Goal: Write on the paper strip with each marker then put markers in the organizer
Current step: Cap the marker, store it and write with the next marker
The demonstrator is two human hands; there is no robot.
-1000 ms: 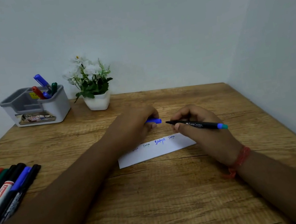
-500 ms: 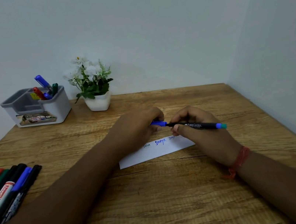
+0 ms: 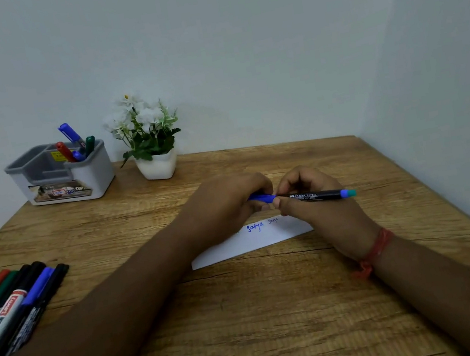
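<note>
My right hand [image 3: 321,204] grips a thin black marker [image 3: 316,196] with a blue end, held level above the table. Its blue cap [image 3: 261,198] is pinched in my left hand [image 3: 226,207] and now meets the marker's tip end. Under both hands lies the white paper strip [image 3: 247,243], with blue words written on it. The grey and white organizer [image 3: 73,178] stands at the back left with several markers upright in it. Several more markers [image 3: 16,301] lie in a row at the table's left edge.
A white pot of artificial flowers [image 3: 152,148] stands to the right of the organizer. The wooden table [image 3: 266,326] ends at a wall behind and another wall on the right.
My left hand has brought the blue cap rightward onto the marker's tip; a gap showed between cap and tip a second ago. The right hand stayed almost still.
</note>
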